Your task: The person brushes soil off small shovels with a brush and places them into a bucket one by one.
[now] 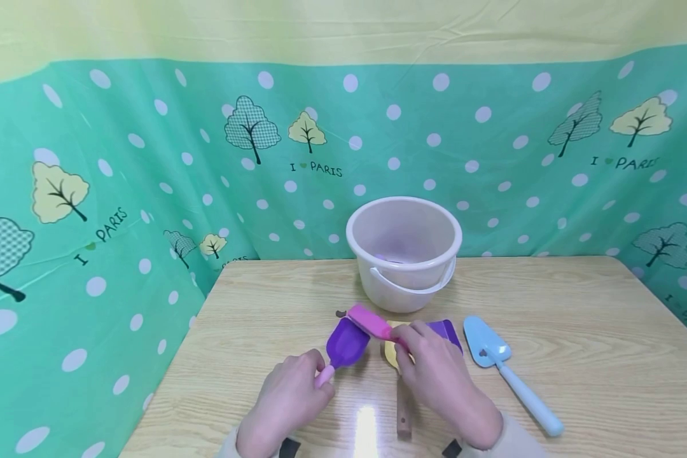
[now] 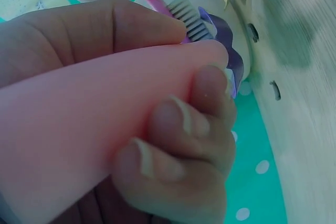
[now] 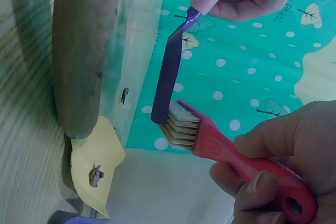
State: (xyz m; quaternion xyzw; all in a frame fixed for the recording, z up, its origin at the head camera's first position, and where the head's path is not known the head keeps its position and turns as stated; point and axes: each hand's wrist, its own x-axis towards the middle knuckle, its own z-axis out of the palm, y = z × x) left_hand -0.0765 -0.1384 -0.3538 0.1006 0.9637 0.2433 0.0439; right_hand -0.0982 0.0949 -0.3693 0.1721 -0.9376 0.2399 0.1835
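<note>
My left hand (image 1: 289, 394) grips the light pink handle (image 1: 324, 376) of a small toy shovel with a purple blade (image 1: 345, 345), held tilted over the table. My right hand (image 1: 437, 372) holds a pink brush (image 3: 220, 148) by its handle. Its pale bristles (image 3: 181, 127) meet the tip of the purple blade in the right wrist view. Beneath the right hand lies a yellow toy shovel (image 3: 97, 153) with a brown handle (image 1: 403, 413), partly hidden. A purple piece (image 1: 448, 333) shows just past that hand's knuckles.
A white bucket (image 1: 406, 292) with its handle lowered stands at the back of the wooden table (image 1: 263, 299). To the right lies a light blue toy trowel (image 1: 527, 394). A small dark scrap (image 1: 341, 313) lies left of the brush head. A polka-dot curtain (image 1: 320, 210) hangs behind.
</note>
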